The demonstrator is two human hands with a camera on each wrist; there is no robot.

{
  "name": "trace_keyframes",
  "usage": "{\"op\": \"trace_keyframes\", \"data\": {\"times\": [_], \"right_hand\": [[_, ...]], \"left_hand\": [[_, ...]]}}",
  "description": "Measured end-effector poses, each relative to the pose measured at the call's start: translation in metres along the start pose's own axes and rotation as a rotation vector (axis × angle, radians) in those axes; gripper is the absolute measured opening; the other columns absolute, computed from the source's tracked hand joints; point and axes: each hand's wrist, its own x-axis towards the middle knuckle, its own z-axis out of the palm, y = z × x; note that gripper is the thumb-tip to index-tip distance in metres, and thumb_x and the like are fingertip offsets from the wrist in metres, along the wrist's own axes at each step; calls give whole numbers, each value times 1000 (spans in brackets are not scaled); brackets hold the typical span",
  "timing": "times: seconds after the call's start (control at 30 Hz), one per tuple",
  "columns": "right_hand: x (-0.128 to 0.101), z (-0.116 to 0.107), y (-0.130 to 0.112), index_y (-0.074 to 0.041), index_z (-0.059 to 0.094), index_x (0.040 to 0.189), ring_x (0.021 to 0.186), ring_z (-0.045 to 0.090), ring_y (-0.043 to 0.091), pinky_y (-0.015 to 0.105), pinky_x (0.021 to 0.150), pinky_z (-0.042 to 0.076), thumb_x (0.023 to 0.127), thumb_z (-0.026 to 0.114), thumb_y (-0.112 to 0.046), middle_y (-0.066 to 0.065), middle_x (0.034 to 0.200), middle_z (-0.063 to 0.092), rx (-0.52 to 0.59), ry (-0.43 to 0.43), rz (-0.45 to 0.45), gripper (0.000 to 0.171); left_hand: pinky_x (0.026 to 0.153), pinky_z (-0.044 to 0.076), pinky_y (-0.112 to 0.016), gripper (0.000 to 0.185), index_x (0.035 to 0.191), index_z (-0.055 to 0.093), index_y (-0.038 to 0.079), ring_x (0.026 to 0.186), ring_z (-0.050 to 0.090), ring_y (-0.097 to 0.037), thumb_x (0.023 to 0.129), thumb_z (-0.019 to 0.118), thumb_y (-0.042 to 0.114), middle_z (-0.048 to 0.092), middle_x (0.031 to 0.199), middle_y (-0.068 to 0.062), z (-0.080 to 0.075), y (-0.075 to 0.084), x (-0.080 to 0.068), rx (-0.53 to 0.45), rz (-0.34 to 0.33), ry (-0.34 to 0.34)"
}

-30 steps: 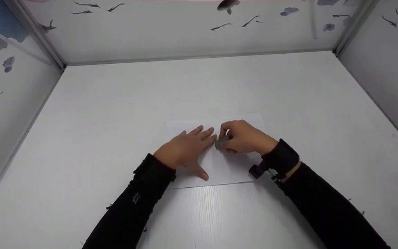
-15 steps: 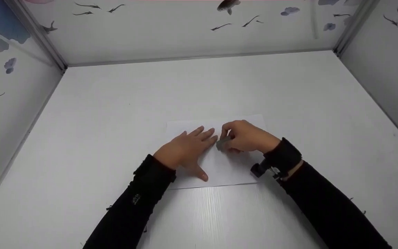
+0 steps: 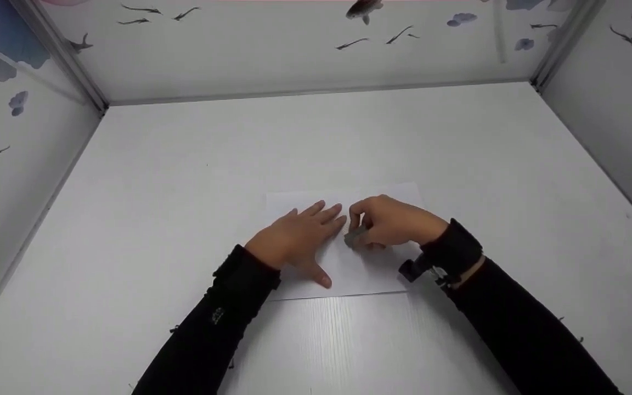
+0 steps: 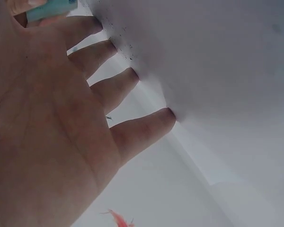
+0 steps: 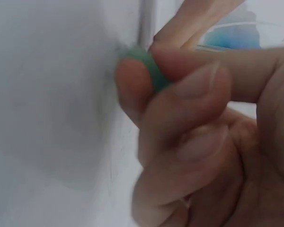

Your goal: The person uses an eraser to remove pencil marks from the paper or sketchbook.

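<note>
A white sheet of paper point(image 3: 357, 280) lies on the table. My left hand point(image 3: 295, 237) rests on its left part, fingers straight and spread, thumb apart. In the right wrist view my right hand point(image 5: 194, 118) pinches a small green eraser point(image 5: 154, 71) between thumb and fingers. In the head view the eraser point(image 3: 354, 237) looks grey-green, close to the left fingertips and against the paper. Dark crumbs point(image 4: 124, 40) dot the paper by the left fingertips in the left wrist view. Much of the eraser is hidden by the right fingers.
The white table point(image 3: 184, 142) spreads around the paper on all sides. Upright panels with painted fish point(image 3: 364, 10) stand at the back, left and right. A black wrist strap with a small camera point(image 3: 412, 270) is worn on the right wrist.
My right hand with the eraser has shifted slightly toward me along the paper. The left hand stays in place.
</note>
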Motion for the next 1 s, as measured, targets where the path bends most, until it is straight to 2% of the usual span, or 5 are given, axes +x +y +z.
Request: {"op": "trace_keyframes", "data": {"times": [0.43,0.6,0.73,0.9,1.0], "right_hand": [[1,-1,4,-7,73,100,56,58,12,27,57,48,94,75,-8,3,68,68,-8,39,-23,6],[-2,-4,7,-7,73,100,56,57,13,28,56,47,93,75,-5,4,69,70,1,-15,-8,7],[0,-5,8,-7,73,100,59,59,13,28,59,48,95,76,-10,3,71,69,-8,31,10,6],[-1,-5,6,-7,73,99,59,60,15,29,58,48,93,76,-6,4,73,71,-10,-9,10,7],[1,-4,7,-7,73,100,59,58,13,28,58,47,96,76,-10,4,72,70,-25,42,-6,6]], "left_hand": [[127,24,-62,124,173,16,19,166,3,-27,81,84,68,6,180,0,-1,1,1,-6,-2,-3],[128,23,-61,124,173,16,20,166,2,-27,81,84,68,6,180,0,-2,1,3,-1,8,-7],[128,23,-60,125,173,15,20,166,2,-27,81,84,69,6,180,0,-1,1,2,10,2,-9],[128,23,-60,124,173,16,20,166,2,-28,81,84,68,6,180,0,0,0,2,7,5,-9],[128,22,-61,125,173,15,20,166,2,-27,81,84,68,5,180,0,0,-1,1,-1,4,-8]]}}
